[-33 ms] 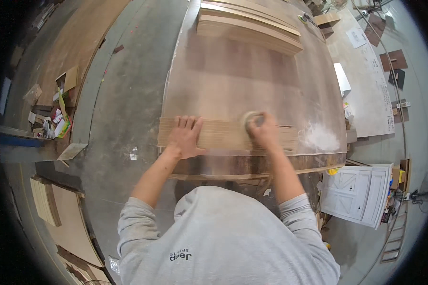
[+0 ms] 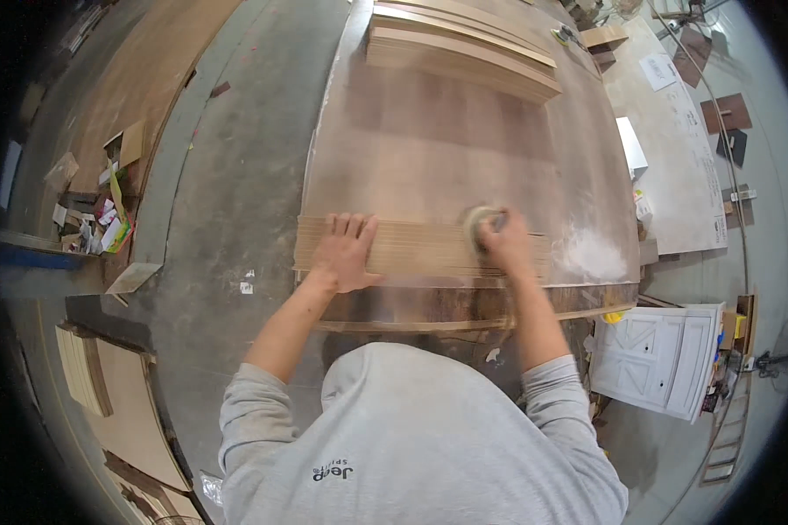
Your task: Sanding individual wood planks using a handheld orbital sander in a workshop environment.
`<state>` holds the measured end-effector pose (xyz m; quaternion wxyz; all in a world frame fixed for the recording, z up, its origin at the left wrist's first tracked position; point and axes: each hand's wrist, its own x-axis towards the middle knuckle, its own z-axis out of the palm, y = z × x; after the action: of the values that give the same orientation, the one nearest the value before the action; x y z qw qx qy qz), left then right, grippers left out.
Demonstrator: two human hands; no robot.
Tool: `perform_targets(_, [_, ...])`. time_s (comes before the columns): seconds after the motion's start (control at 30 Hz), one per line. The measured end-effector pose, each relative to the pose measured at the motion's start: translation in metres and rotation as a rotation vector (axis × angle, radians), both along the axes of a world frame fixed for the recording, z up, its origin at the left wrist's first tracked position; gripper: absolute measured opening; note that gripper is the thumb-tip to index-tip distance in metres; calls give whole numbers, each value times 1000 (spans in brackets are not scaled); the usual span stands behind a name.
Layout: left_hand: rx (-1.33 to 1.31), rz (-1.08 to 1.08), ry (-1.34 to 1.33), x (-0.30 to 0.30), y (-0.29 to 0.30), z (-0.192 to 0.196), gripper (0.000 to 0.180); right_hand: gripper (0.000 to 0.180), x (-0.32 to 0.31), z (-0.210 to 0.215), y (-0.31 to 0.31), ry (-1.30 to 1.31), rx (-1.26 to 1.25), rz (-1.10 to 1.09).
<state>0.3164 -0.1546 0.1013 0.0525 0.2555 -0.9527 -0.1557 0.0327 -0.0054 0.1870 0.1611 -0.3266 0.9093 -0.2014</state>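
Note:
A row of narrow wooden strips (image 2: 411, 245) lies side by side along the near edge of the worktable. My left hand (image 2: 346, 254) presses flat on the strips' left part, its fingers stretched out. Toward their right end, my right hand (image 2: 510, 241) is closed round a round sander (image 2: 480, 227) with a pale disc and dark top. The sander rests on or just over the strips; motion blurs it, so contact is hard to judge. A hose or cord seems to hang below my right wrist.
A stack of wooden strips (image 2: 460, 61) lies at the table's far end. Pale dust (image 2: 594, 254) covers the table's right corner. Another sander (image 2: 565, 37) sits far right. A white cabinet (image 2: 643, 359) stands right of me; an open box of clutter (image 2: 105, 210) is at left.
My right hand and the sander have shifted a little to the right along the strips. My left hand stays in place on them.

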Motion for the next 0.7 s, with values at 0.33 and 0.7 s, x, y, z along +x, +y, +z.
perform_targets(0.33, [13, -9, 6, -2, 0, 6, 112, 53, 99, -17, -53, 22, 69, 222])
perform_targets(0.7, [-6, -10, 6, -6, 1, 6, 114, 52, -8, -37, 29, 223, -73, -45])
